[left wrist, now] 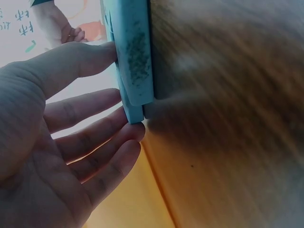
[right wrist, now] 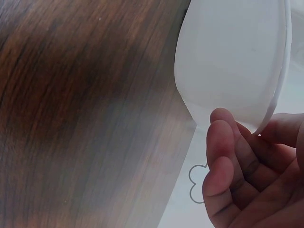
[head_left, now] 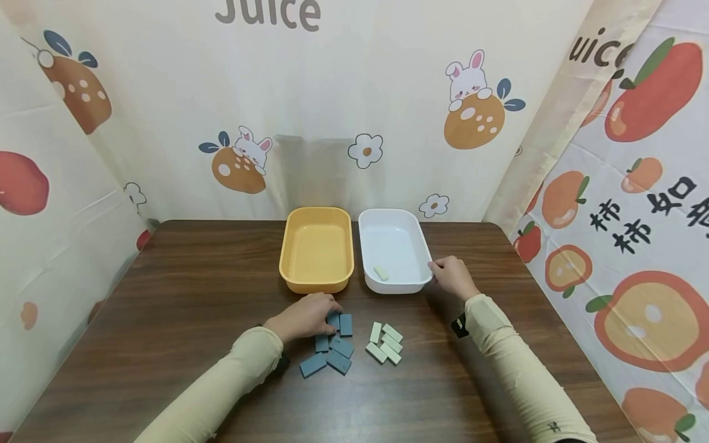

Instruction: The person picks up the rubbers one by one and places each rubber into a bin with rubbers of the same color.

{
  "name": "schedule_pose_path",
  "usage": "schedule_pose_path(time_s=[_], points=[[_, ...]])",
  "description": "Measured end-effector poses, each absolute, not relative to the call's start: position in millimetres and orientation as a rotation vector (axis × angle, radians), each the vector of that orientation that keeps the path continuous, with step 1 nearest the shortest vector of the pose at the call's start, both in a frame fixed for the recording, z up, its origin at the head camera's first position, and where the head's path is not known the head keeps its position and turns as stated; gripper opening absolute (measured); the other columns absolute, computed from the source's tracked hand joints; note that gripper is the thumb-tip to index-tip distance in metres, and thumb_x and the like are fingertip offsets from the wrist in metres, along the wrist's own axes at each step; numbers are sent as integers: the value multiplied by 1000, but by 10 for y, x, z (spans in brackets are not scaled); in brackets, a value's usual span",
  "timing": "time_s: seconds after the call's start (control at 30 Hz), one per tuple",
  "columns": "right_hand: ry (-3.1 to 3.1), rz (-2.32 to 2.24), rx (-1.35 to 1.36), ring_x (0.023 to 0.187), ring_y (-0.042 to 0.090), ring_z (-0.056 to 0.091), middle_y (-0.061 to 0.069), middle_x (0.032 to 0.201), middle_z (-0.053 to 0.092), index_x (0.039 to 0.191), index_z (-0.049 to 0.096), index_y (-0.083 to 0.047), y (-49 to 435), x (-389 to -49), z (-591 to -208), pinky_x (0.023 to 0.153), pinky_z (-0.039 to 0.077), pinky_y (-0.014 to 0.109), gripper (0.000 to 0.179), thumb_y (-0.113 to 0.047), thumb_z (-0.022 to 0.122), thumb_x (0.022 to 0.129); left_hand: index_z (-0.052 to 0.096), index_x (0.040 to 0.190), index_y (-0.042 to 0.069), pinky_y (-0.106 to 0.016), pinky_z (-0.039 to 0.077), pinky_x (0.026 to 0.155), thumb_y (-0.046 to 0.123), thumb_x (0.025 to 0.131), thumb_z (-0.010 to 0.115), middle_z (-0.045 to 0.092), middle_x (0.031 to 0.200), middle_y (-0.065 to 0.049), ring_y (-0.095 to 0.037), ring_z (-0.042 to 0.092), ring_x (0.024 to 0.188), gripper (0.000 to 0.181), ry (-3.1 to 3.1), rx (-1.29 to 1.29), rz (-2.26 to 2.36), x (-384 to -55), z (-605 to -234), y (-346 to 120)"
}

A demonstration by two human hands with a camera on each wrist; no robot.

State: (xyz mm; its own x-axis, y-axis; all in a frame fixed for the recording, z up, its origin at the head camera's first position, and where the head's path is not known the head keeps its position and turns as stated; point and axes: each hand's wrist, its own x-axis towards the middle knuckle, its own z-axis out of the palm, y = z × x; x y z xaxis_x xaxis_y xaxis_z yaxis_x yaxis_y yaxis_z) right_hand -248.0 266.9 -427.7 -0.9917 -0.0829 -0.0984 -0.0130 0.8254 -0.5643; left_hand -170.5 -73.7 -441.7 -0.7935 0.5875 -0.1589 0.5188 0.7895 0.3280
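In the head view my left hand (head_left: 306, 315) bends over a group of several flat blue blocks (head_left: 313, 365), thumb and fingertips at a block (head_left: 333, 320) near the yellow tray. The left wrist view has the thumb (left wrist: 90, 58) against the blue blocks (left wrist: 135, 52) and the other fingers reaching their far end. On the right, my right hand (head_left: 453, 275) pinches the rim of a white tray (head_left: 402, 287) at its near right corner, with fingers (right wrist: 221, 137) under the rim in the right wrist view. A pale green block (head_left: 381, 272) lies inside this tray.
Left of the white tray stands a yellow tray (head_left: 316, 287). Several pale green blocks (head_left: 376, 352) lie right of the blue ones on the brown wooden table (head_left: 221, 277). Printed curtains (head_left: 332, 92) hang behind the table and along both sides.
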Motion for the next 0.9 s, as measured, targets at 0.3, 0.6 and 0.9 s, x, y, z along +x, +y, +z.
schedule_pose_path(time_s=[0.3, 0.6, 0.9], points=[[2888, -895, -86, 61, 16, 57, 17, 72, 65, 82, 69, 5, 2669, -2477, -4283, 55, 44, 27, 39, -21, 47, 102, 71, 115, 9, -38, 48, 95, 28, 86, 74, 67, 111, -5, -20, 60, 104, 35, 2735, 841, 435, -1708, -4384, -776], [2893, -893, -82, 60, 16, 56, 10, 66, 63, 81, 68, 5, 2668, -2470, -4288, 55, 43, 27, 40, -22, 48, 102, 71, 113, 9, -36, 50, 90, 28, 86, 73, 66, 107, -3, -16, 60, 96, 33, 2756, 864, 497, -1715, -4352, -806], [2900, -899, -91, 58, 15, 57, 14, 69, 65, 80, 69, 6, 2667, -2465, -4278, 54, 44, 27, 40, -21, 48, 102, 72, 111, 11, -33, 50, 83, 30, 86, 72, 66, 104, 0, -12, 55, 87, 31, 2769, 850, 578, -1699, -4285, -834]])
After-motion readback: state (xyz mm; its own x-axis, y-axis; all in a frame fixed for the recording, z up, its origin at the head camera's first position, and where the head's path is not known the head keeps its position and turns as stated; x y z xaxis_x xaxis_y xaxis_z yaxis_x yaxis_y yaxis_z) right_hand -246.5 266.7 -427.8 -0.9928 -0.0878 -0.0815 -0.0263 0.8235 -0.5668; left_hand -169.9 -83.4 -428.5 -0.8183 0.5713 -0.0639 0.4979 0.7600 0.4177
